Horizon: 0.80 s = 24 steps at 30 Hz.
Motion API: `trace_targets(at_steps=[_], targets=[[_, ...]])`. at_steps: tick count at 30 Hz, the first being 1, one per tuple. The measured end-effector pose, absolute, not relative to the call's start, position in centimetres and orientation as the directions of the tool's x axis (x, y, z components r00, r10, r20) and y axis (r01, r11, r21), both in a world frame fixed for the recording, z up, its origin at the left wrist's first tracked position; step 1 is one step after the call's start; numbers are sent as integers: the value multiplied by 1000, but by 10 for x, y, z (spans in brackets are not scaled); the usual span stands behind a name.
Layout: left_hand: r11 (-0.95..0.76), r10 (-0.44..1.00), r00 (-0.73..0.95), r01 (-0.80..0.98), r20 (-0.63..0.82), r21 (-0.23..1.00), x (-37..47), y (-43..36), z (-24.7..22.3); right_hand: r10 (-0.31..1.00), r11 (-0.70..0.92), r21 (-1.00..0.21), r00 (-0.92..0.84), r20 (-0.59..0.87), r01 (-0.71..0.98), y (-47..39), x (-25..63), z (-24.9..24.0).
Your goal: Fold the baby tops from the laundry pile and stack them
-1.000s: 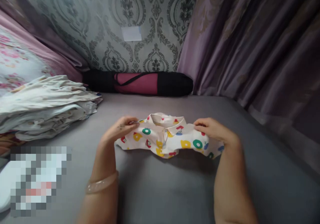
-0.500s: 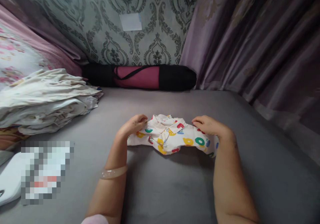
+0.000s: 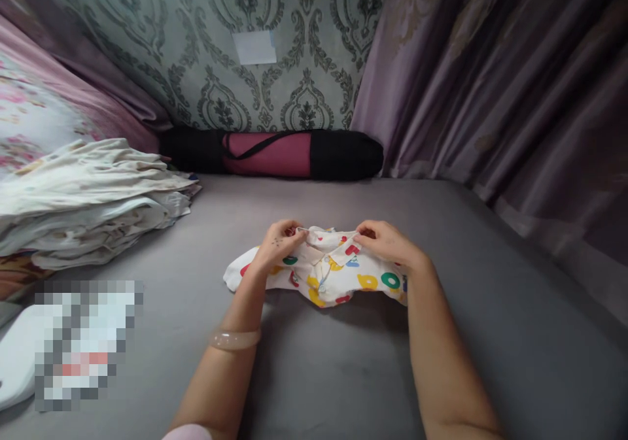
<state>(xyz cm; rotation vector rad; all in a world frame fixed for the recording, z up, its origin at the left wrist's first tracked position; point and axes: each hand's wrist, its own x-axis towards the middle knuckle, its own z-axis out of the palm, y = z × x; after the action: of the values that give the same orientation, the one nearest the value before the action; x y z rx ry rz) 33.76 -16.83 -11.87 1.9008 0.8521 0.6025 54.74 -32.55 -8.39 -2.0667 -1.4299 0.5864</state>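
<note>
In the head view, a small shirt [image 3: 360, 282] lies on the gray sheet [image 3: 333, 368] in front of the person, between the forearms. The left hand [image 3: 283, 240] pinches one end of the collar [image 3: 338, 254] between thumb and fingers; the right hand [image 3: 383, 240] has the other end in a similar closed pinch. The cloth looks thin, soft and light, likely to crease or sag between the hands rather than slip or break; the collar corners and shoulder seams seem the firmest places to hold. It is white, with red, yellow, green and blue shapes, and a button [image 3: 322, 288] shows below the open neck. Its lower part seems tucked underneath.
</note>
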Motion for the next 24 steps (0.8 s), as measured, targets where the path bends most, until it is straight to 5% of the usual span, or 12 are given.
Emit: trace_targets(at_steps=[3,9,17,24], targets=[[-220,783,619,176,66,960,332,-167,-109,935,-195,-792,353,28,579,-328,549,-81],[-294,755,576,-127,312,947,322,-169,-85,913,-117,-917,405,52,381,-337,538,-55],[-134,772,601,-168,209,977,327,-181,-78,903,-4,-971,419,100,241,-343,532,-48],[-155,768,611,-112,191,982,327,-183,-74,860,16,-970,491,138,244,-337,531,-53]])
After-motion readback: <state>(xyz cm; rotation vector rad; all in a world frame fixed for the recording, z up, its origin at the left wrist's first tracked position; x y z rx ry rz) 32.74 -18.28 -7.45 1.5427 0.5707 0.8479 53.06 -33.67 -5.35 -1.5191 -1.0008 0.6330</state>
